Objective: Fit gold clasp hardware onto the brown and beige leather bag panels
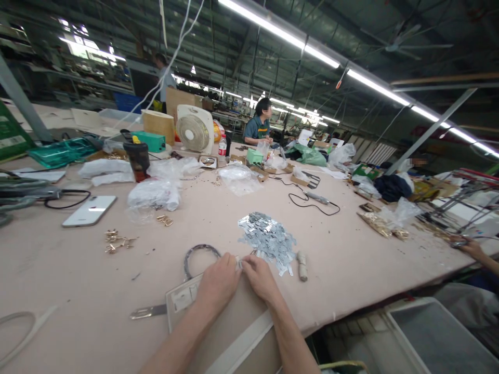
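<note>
My left hand (217, 283) and my right hand (260, 278) rest side by side on a flat beige board (230, 332) at the near edge of the table. Both have their fingers curled and pinched together around a small silver metal piece (239, 262) between them. Just beyond the fingertips lies a heap of small shiny metal pieces (268, 238). A dark wire ring (198, 257) lies by my left hand. A short wooden-handled tool (302, 266) sits to the right of the heap.
A white phone (89, 210), gold clips (117, 240), plastic bags (156, 192), a dark cup (137, 160) and a white fan (194, 130) stand on the pink table (351, 259). Another person's hand (470, 248) works at the right edge. A seated person (259, 124) is at the far end.
</note>
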Demonstrator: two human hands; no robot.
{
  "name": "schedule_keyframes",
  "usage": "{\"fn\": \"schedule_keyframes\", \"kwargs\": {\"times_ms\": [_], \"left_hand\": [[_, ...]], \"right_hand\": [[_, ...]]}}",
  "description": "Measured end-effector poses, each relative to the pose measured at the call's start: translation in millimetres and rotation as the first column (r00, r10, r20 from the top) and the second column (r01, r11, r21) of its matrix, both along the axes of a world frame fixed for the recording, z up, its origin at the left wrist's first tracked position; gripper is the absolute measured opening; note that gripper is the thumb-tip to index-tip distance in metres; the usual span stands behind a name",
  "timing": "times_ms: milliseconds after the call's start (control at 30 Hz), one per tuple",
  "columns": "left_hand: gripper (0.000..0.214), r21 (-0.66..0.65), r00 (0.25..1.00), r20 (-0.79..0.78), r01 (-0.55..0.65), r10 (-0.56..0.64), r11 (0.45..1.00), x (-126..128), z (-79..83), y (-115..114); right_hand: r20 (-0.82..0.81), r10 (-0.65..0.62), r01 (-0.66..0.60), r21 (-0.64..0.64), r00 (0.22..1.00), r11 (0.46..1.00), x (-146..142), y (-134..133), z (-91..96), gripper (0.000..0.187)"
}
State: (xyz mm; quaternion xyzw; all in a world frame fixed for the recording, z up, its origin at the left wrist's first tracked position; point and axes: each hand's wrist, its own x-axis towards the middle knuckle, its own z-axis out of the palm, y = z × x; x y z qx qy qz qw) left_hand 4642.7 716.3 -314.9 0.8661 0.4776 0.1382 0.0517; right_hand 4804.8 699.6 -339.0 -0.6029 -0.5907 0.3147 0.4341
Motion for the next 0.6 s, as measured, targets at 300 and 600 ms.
{"fn": "schedule_keyframes", "kwargs": {"times_ms": [300, 600], "left_hand": [[0.011, 0.013, 0.999, 0.027, 0.017, -0.018, 1.0, 1.0, -5.6, -0.6], [0.023, 0.018, 0.989, 0.147, -0.012, 0.009, 1.0, -7.4, -4.3, -4.6]], "right_hand": [[-0.018, -0.001, 0.001, 0.018, 1.0, 1.0, -5.2, -2.9, 3.7, 0.02], [-0.306, -0.124, 0.113, -0.054, 0.944, 0.992, -2.2, -13.0, 2.3, 0.026]]}}
